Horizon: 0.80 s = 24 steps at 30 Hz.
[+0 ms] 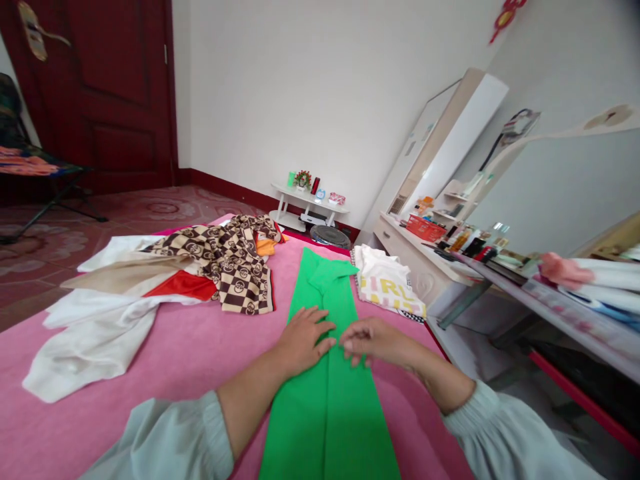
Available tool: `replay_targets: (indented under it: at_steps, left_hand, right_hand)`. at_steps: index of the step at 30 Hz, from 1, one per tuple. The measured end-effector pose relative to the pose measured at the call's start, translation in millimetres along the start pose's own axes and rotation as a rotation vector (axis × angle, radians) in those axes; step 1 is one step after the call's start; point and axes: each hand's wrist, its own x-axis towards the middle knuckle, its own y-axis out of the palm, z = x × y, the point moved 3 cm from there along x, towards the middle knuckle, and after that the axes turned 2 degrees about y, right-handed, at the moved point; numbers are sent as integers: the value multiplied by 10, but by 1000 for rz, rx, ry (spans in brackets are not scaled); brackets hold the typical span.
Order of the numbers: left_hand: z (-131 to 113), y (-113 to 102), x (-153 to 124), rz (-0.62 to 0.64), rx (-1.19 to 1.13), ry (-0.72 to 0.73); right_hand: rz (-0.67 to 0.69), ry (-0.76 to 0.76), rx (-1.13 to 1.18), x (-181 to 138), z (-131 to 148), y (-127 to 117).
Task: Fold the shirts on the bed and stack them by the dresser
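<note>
A bright green garment (327,393) lies folded into a long narrow strip down the middle of a pink bedspread (200,360). My left hand (303,337) rests flat on its left half, fingers stretched out toward the centre fold. My right hand (373,340) lies on the right half with its fingers curled and its tips pressed on the green cloth at the fold. The two hands nearly touch at the centre line. Pale grey-green sleeves cover both forearms.
A heap of clothes lies to the left: a brown checked garment (230,263), a white one (100,327) and a red-and-white piece (183,285). A white printed T-shirt (387,283) lies at the right edge. A cluttered dresser (435,250) and shelf stand to the right; a dark red door (110,93) is behind.
</note>
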Motion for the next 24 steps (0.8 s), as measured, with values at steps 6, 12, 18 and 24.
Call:
replay_targets:
  at_steps: [6,12,18,24]
  left_hand:
    - [5,12,34,-19,-44,-24]
    - [14,0,50,-33,-103,-48]
    - [20,-12,60,-24,-127,-77]
    - [25,11,71,-1,-119,-92]
  right_hand:
    - [-708,-54,3,1151,-130,-953]
    - [-846,-100,-141,2031,-40,-1218]
    - [-932,-58,-316,2448,-148,-1184]
    - [-922,-72,-406,2548,-209,-1173]
